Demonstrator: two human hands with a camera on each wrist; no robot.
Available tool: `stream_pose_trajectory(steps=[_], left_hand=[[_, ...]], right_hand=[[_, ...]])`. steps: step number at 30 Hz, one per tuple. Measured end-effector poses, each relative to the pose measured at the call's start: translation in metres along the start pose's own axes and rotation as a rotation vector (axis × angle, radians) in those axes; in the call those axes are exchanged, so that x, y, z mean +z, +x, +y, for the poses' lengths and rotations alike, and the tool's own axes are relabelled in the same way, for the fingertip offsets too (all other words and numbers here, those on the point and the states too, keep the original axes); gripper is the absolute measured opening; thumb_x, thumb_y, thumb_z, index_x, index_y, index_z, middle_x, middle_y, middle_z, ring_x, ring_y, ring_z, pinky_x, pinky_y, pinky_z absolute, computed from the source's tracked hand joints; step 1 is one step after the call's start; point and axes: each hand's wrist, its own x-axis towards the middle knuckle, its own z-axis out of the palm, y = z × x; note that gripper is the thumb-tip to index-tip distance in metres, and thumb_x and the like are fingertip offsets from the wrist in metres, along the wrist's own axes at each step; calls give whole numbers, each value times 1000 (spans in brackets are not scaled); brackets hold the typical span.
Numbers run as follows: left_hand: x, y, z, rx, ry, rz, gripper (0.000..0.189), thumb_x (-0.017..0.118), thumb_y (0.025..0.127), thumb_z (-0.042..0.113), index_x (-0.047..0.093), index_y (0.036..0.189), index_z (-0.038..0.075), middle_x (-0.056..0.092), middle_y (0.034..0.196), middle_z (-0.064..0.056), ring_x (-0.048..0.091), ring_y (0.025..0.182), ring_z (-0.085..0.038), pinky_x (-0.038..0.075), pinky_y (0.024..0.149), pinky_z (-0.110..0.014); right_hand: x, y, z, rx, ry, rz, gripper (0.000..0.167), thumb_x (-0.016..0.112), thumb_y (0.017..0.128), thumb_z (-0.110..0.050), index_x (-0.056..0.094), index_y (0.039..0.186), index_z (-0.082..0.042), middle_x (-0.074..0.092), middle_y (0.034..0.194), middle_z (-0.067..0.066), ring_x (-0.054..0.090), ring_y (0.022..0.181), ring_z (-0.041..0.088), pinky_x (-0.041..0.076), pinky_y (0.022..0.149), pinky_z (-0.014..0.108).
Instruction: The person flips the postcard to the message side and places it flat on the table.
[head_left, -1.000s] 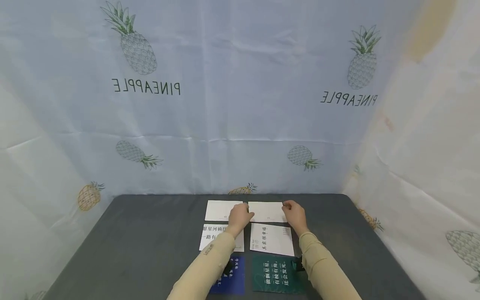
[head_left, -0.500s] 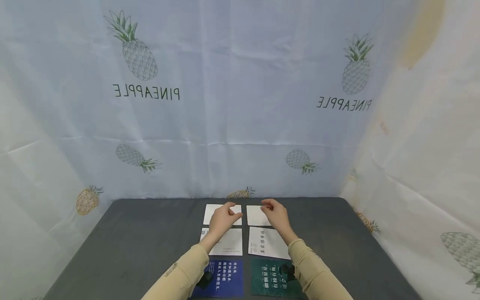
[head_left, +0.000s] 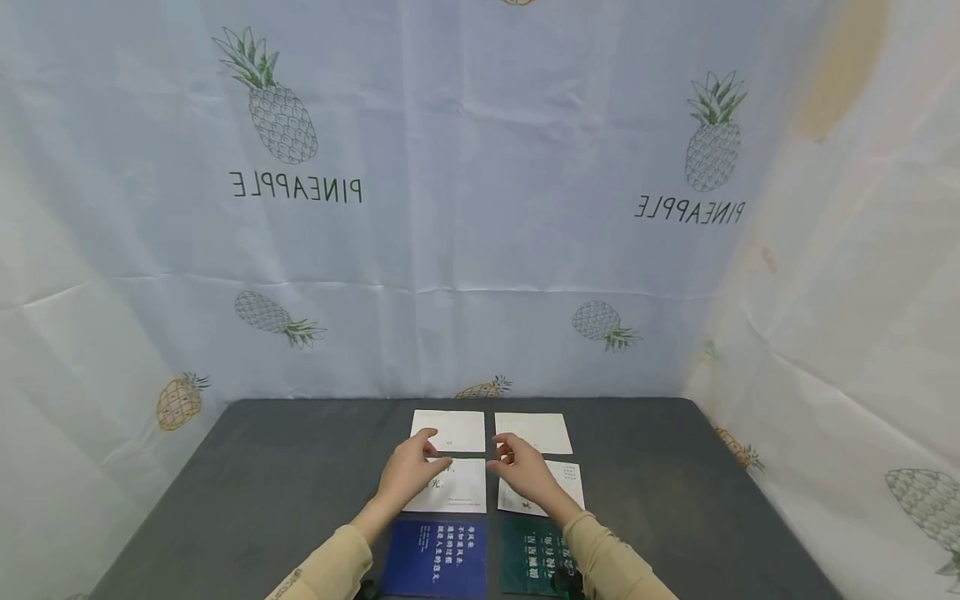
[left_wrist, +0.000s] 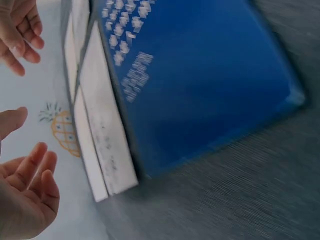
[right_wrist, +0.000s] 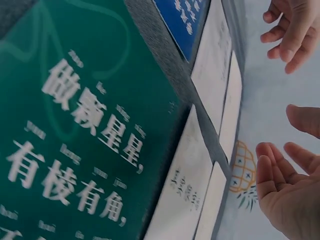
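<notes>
My left hand (head_left: 408, 475) hovers over the left middle white card (head_left: 468, 497), fingers loosely curved and holding nothing. Facing it, my right hand (head_left: 525, 473) hangs above the right middle white card (head_left: 566, 481), thumb and fingers spread apart with nothing between them. Part of each of these printed cards is hidden by the hands. Behind them lie two mostly blank white cards, one left (head_left: 459, 430) and one right (head_left: 538, 430). Nearest me are a blue card (head_left: 420, 560) with white writing and a dark green card (right_wrist: 100, 55), partly covered by my right forearm in the head view.
The cards lie in two columns of three on a dark grey table (head_left: 300, 483), a narrow gap between the columns. A pale curtain (head_left: 480, 208) with pineapple prints hangs behind the table and along both sides.
Both hands have left the edges of the back right white card and drawn back toward me, the left one also moving leftward. The cards appear to lie in the same places.
</notes>
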Motion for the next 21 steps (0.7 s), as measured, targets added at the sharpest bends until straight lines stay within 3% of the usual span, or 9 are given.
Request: stream_pose_trajectory(steps=[6,12,21], left_hand=[[-2,-6,-14,1,49,15,55,75,72,22,57,117,-4,61,90,-13,49,71,-15,40,60,-29],[-8,-11,-30,-39,103,42,56,77,68,20,58,112,-9,58,86,-16,48,73,-19,40,64,-33],[-13,-25,-39,-110,63,-27,50,76,68,18,59,105,-10,57,84,-16,49,73,-21,41,65,-35]], right_hand=[[7,-8,1,14,-6,-74,49,63,86,-20,50,128,2,61,110,19,59,90,23,48,65,33],[17,-13,-1,11,5,-126,50,63,86,-18,49,129,3,60,115,24,60,96,33,50,72,44],[26,-23,1,58,33,-138,48,62,85,-12,50,128,6,60,118,26,57,95,27,46,83,51]])
